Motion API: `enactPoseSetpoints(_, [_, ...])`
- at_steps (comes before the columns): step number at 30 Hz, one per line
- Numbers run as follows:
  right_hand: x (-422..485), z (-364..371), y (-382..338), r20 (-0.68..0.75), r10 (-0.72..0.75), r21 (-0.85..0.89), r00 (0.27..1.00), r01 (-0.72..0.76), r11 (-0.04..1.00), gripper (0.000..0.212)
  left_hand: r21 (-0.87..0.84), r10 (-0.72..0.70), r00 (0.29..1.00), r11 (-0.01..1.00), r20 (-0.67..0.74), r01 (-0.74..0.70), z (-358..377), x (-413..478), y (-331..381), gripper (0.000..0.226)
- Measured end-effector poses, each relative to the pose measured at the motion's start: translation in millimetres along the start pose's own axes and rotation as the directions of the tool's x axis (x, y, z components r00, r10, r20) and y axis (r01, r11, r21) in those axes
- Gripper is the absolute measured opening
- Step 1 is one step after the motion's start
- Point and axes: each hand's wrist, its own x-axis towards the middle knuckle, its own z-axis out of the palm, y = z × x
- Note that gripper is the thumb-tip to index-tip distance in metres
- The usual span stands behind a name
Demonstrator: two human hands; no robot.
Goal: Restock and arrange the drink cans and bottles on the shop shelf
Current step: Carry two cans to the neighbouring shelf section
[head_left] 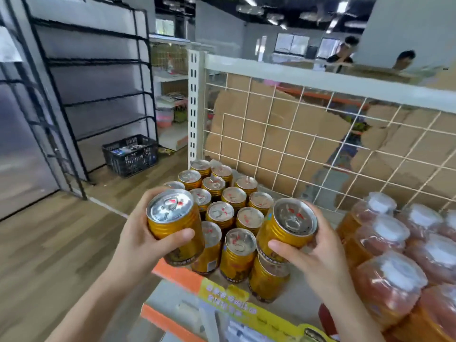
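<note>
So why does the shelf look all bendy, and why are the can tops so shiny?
Head view: the wide lens bends the wire grid and leans the black rack; light glints off the lid of the can in the left hand; far people look smeared.

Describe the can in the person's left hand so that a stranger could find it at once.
Look at the white wire-backed shelf, where gold cans stand in a block at its left end. At the near left corner of that block, the left hand holds one gold can. Unlike the standing ones, it is lifted off the shelf and tilted.
</note>
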Motion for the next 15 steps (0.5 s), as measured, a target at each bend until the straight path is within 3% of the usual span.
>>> enactPoseSetpoints(5, [12, 11, -8, -0.172, 0.049, -0.122, 0.984, -0.071, 0.99, 0.086, -0.107, 0.044, 0.977, 0.994, 0.209, -0.022, 5, 67, -18, 0.084])
enactPoseSetpoints(10, [20, 8, -11, -0.327, 0.064, -0.188, 0.943, -0.131, 0.973, 0.082, -0.187, 0.076, 0.908, 0.982, 0.412, 0.003, 39, 115, -26, 0.076])
enactPoseSetpoints(15, [36, -4, -6, -0.493, 0.034, -0.256, 0.869, -0.183, 0.949, 0.072, -0.216, 0.088, 0.868, 0.976, 0.489, 0.023, 87, 152, -35, 0.072])
